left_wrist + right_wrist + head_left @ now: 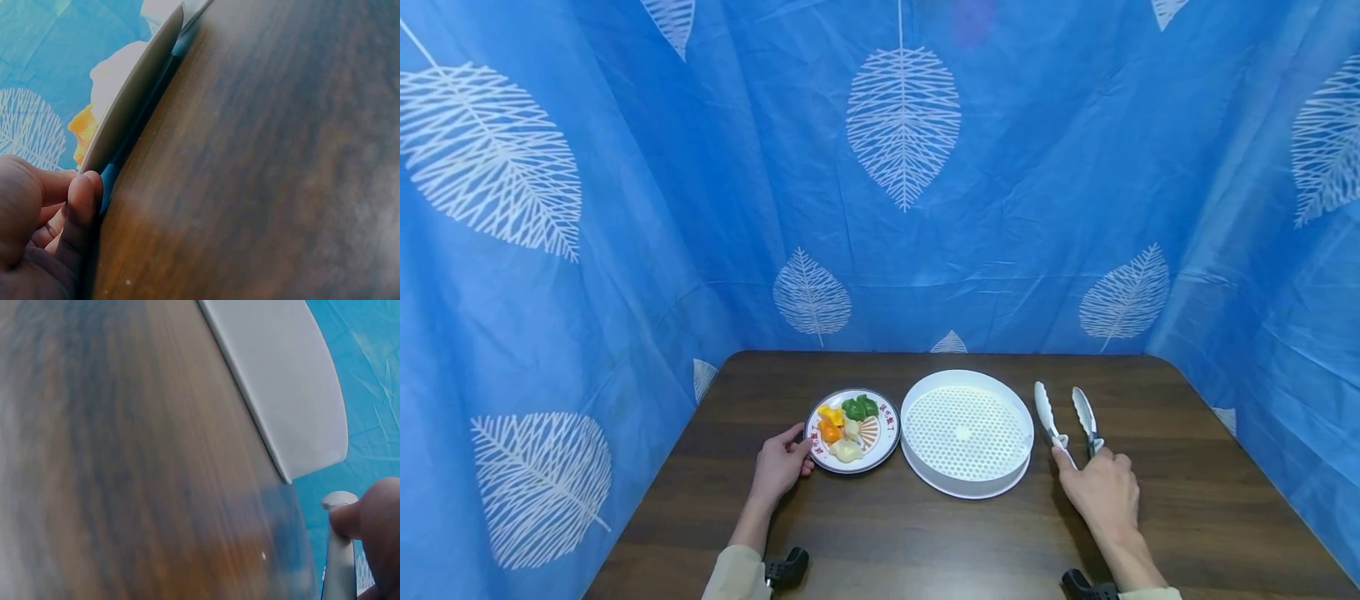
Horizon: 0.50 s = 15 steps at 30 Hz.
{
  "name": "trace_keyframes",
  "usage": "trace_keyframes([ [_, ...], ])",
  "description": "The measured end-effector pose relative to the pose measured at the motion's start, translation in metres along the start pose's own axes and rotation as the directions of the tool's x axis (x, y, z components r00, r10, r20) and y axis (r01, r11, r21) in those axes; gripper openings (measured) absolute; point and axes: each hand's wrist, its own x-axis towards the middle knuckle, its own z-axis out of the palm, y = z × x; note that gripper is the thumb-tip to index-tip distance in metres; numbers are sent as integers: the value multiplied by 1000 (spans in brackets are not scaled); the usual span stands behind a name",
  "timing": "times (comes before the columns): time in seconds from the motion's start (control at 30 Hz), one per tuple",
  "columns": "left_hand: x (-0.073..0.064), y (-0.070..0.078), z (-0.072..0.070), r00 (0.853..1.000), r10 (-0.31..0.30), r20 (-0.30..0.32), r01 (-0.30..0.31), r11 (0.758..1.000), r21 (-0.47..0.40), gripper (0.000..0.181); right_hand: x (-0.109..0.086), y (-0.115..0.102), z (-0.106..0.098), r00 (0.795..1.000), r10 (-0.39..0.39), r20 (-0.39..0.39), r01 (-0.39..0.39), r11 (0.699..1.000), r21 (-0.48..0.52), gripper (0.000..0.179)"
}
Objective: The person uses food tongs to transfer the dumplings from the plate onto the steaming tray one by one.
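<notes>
My left hand [781, 464] pinches the left edge of a round white plate [887, 431] with a dark rim and red characters. In the left wrist view the plate [134, 103] tilts up off the table between thumb and fingers. On it lie small dumpling-like pieces: yellow [831, 414], orange [830, 431], green [855, 409] and cream [847, 451]. My right hand [1102, 493] grips a pair of tongs [1044, 410] by the handles, their two scalloped arms spread apart and pointing away from me. Nothing is between the tips.
A round white steamer tray [940, 429] with a perforated base and raised wall stands between plate and tongs, close to the plate's right side. All this is on a dark wooden table [880, 550]. Blue cloth [1022, 208] with white leaf prints hangs behind and at both sides.
</notes>
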Motion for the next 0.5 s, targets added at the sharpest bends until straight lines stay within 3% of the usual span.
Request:
trace_keyframes([
  [0.27, 3, -1, 0, 1000, -5, -4, 5, 1000, -3, 54, 0, -3, -17, 999, 17, 36, -19, 999, 43, 78],
  [0.5, 3, -2, 0, 1000, -3, 0, 3, 1000, -2, 54, -2, -4, -25, 998, -11, 69, 11, 1000, 11, 69],
])
